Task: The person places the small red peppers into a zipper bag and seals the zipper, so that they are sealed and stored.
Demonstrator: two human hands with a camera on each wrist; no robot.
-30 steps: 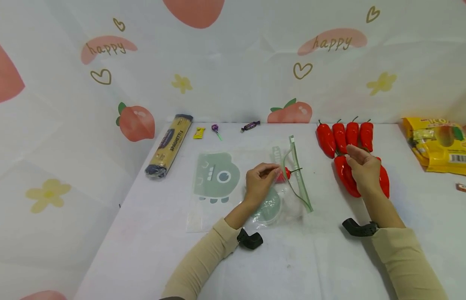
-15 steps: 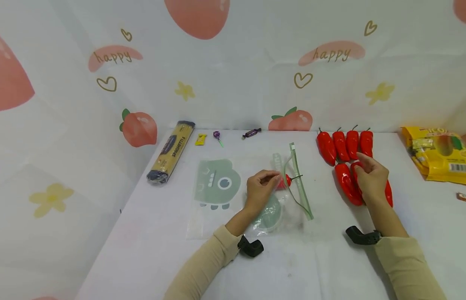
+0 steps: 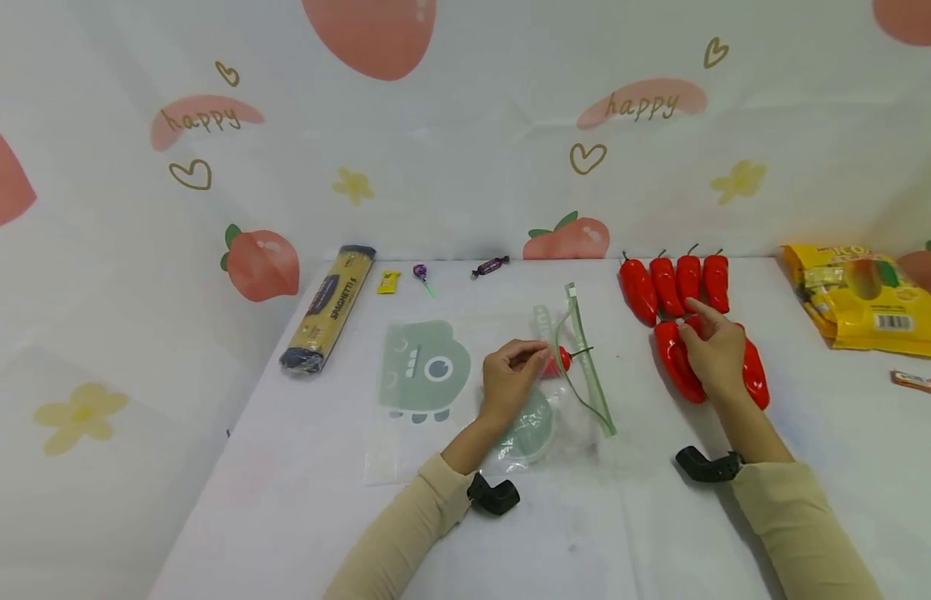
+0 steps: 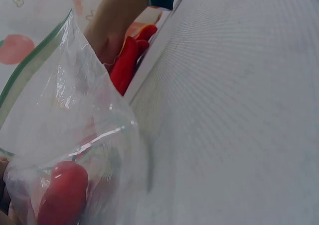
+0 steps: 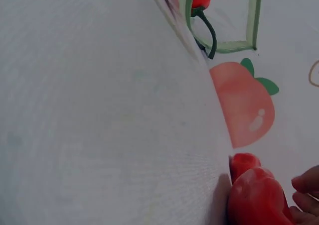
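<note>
A clear zip bag (image 3: 427, 367) with a green cartoon print lies mid-table, its green-edged mouth held partly open toward the right. My left hand (image 3: 510, 379) pinches the bag near that mouth. Inside is a red pepper (image 3: 564, 358), its stem poking toward the opening; the left wrist view shows a red pepper (image 4: 64, 192) through the plastic. On the right, my right hand (image 3: 714, 350) has thumb and fingers about the top of the middle pepper in the front row, mostly hidden by the hand. A front-row pepper (image 3: 677, 362) lies left of it, another pepper (image 3: 755, 375) right.
Several red peppers (image 3: 638, 292) form a back row behind the right hand. A yellow candy bag (image 3: 863, 300) and a small wrapped bar (image 3: 915, 382) lie far right. Spaghetti (image 3: 330, 308), a yellow sweet (image 3: 388, 282), a lollipop (image 3: 422, 275) and a purple candy (image 3: 490, 267) sit at the back left.
My right hand has come down onto the middle front-row pepper, its thumb and fingers drawing in around it. The left hand keeps its pinch on the bag. The head view has shifted slightly.
</note>
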